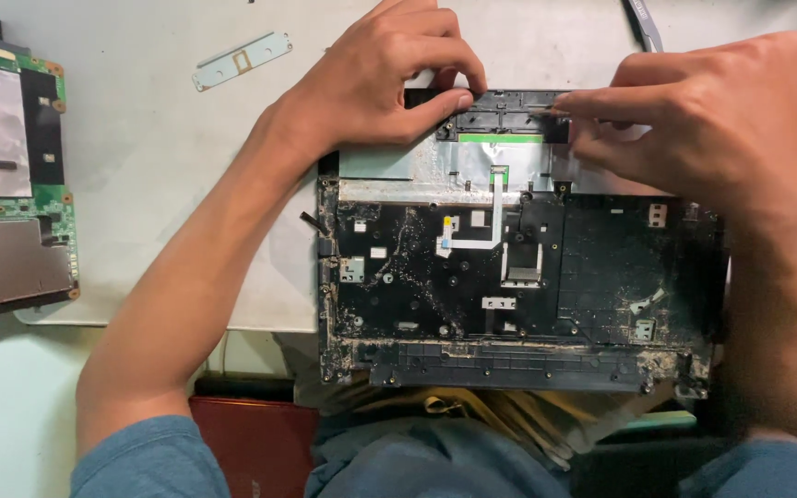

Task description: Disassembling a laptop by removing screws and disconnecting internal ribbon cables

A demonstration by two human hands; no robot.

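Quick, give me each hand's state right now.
Left hand: holds nothing; thumb pressed on the far edge of the dusty black laptop panel.
Right hand: fingers pinched at the same edge; whether they hold anything cannot be told.

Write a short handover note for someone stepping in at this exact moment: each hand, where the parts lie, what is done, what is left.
Left hand: thumb pressing the black strip at the far edge of the laptop palmrest shell.
Right hand: fingertips pinching at the same strip.
Shell lies inside-up, dusty, white ribbon cable attached.
Done: green circuit board and metal bracket lie out on the table.
Left: the strip is in place on the shell.
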